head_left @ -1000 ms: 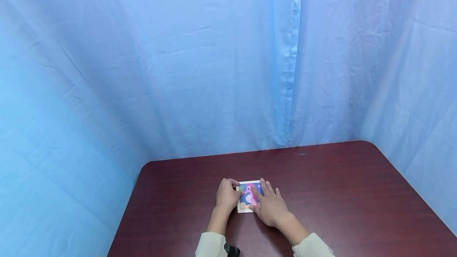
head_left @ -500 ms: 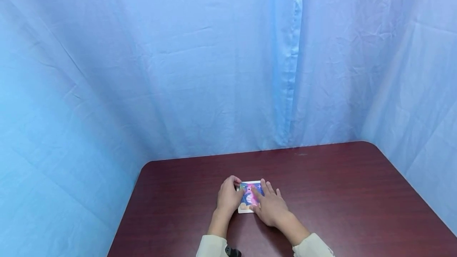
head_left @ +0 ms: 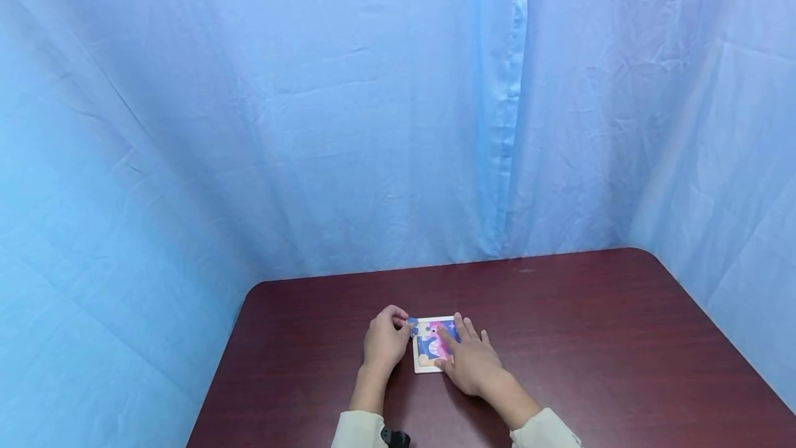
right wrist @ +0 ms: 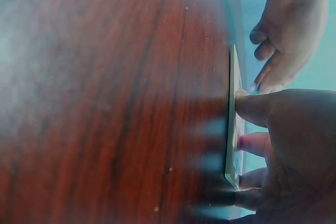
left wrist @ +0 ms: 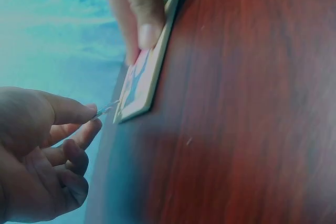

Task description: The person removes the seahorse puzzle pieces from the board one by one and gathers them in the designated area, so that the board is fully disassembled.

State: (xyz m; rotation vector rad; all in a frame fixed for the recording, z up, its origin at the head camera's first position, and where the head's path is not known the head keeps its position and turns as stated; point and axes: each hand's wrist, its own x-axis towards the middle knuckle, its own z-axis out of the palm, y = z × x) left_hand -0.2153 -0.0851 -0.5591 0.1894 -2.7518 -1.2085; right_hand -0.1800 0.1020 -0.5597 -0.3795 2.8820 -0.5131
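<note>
A framed jigsaw puzzle [head_left: 429, 358] lies flat on the table, with a pink and blue picture inside a pale border. Between thumb and fingertips my left hand [head_left: 384, 343] pinches a small blue puzzle piece [head_left: 413, 326] at the board's upper left corner. Bare pale backing [head_left: 424, 328] shows in the board beside that piece. In the left wrist view the piece [left wrist: 106, 109] looks thin and tilted near the board's edge. My right hand [head_left: 474, 364] rests spread over the board's right side, its fingertips pressing on the picture and the frame.
The dark red wooden table [head_left: 572, 337] extends round the board on all sides. Light blue curtains [head_left: 373, 123] hang behind the table and at both sides. A small black device [head_left: 395, 437] sits at the left sleeve.
My left hand has lifted the corner puzzle piece out of the board and drawn it left, baring pale backing there. The right hand has stayed in place.
</note>
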